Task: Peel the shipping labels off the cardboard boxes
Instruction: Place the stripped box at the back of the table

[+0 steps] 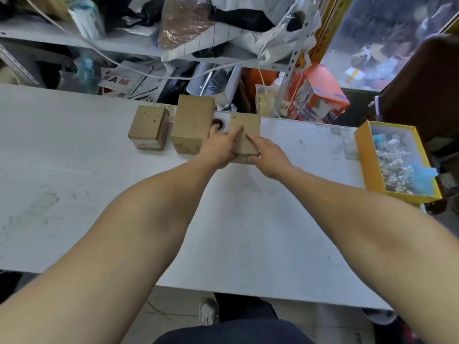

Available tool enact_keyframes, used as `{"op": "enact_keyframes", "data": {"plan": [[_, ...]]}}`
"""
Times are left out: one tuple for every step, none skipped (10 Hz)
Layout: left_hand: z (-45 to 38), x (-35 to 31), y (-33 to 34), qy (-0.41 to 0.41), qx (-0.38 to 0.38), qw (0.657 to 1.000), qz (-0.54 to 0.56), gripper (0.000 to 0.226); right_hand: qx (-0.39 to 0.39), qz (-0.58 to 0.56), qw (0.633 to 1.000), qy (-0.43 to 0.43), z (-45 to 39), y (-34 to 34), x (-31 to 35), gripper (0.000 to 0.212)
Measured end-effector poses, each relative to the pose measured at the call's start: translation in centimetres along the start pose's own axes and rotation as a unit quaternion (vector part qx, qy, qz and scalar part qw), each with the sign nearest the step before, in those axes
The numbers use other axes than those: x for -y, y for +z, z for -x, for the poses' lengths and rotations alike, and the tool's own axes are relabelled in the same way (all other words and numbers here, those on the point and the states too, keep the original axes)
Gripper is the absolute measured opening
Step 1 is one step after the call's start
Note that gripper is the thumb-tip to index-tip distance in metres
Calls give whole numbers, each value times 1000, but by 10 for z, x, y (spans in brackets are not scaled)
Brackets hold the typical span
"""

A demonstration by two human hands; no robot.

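Three brown cardboard boxes stand in a row at the far side of the white table (74,150). The left box (148,127) shows a bit of white label with red print on its near face. The middle box (192,122) is taller and plain. My left hand (219,147) and my right hand (269,155) both grip the right box (246,130), one on each side, with fingers lying over its top. No label is visible on this box; its near face is hidden by my hands.
A yellow tray (367,160) with crumpled white and blue paper scraps sits at the table's right edge. A round cable hole (218,124) lies between the middle and right boxes. Cluttered shelves, bags and an orange carton (320,95) stand behind the table.
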State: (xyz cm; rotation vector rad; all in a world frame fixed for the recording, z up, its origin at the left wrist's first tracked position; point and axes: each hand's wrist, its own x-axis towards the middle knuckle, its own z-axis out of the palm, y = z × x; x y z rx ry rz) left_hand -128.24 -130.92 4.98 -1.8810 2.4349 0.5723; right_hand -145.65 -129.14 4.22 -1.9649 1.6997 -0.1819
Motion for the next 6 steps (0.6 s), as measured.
{"op": "enact_keyframes", "data": {"plan": [[-47, 3, 1, 12, 13, 1000, -18, 82, 10, -5, 1000, 3, -40, -12, -16, 71], [-87, 7, 12, 18, 29, 998, -51, 79, 13, -21, 1000, 15, -68, -11, -30, 70], [-106, 7, 26, 11, 35, 994, -101, 75, -1, -27, 999, 27, -86, 0, -41, 58], [-105, 6, 35, 8, 27, 992, -122, 74, -9, -24, 999, 34, -86, 1, -38, 54], [-93, 8, 32, 3, 28, 991, -132, 78, 11, 17, 999, 42, -78, 0, -34, 59], [-68, 11, 20, -3, 6, 992, -122, 85, -7, 25, 998, 65, -56, -9, -15, 62]]}}
